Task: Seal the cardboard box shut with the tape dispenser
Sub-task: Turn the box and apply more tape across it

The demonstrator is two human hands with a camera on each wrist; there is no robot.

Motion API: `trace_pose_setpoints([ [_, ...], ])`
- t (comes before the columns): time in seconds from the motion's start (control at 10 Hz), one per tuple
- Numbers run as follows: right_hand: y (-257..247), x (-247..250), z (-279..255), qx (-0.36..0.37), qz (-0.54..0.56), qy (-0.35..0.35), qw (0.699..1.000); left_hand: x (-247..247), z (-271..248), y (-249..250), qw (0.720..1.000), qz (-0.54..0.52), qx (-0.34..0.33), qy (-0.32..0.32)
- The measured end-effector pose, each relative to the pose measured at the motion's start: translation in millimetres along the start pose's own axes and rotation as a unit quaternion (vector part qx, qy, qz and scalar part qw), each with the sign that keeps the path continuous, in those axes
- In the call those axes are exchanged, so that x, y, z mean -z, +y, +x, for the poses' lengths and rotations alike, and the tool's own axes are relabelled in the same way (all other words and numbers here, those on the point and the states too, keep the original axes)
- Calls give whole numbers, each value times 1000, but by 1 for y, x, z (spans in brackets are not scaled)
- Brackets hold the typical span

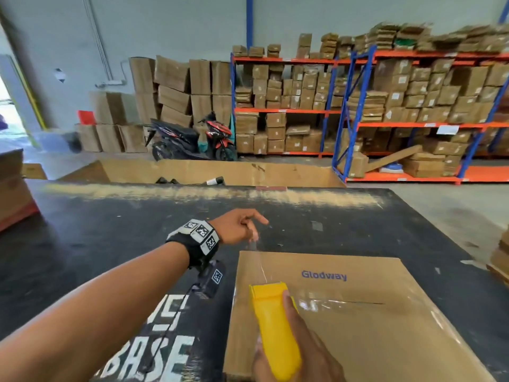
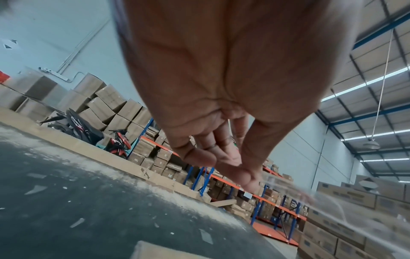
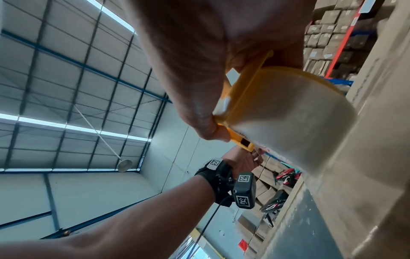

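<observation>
A flat brown cardboard box printed "Glodway" lies on the black table, with clear tape along its centre seam. My right hand grips a yellow tape dispenser over the box's left part; its clear roll shows in the right wrist view. A strip of clear tape runs from the dispenser up past the box's far left corner. My left hand pinches that strip's free end between thumb and fingers, just beyond the box edge.
The black table stretches left and far, with white lettering near me. A large open carton stands behind the table. Beyond are a parked scooter, stacked cartons and orange-blue shelving. More cartons sit at the right edge.
</observation>
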State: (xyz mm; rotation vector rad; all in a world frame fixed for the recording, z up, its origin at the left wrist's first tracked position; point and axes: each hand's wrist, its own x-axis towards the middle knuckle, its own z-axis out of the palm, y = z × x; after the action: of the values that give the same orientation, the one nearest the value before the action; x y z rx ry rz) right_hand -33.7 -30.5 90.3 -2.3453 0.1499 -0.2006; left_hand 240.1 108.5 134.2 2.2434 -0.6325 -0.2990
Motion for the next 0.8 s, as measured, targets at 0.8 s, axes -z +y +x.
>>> trace_pose_setpoints([
  [0.8, -43, -73, 86, -131, -22, 73, 988, -23, 96, -136, 989, 4, 41, -143],
])
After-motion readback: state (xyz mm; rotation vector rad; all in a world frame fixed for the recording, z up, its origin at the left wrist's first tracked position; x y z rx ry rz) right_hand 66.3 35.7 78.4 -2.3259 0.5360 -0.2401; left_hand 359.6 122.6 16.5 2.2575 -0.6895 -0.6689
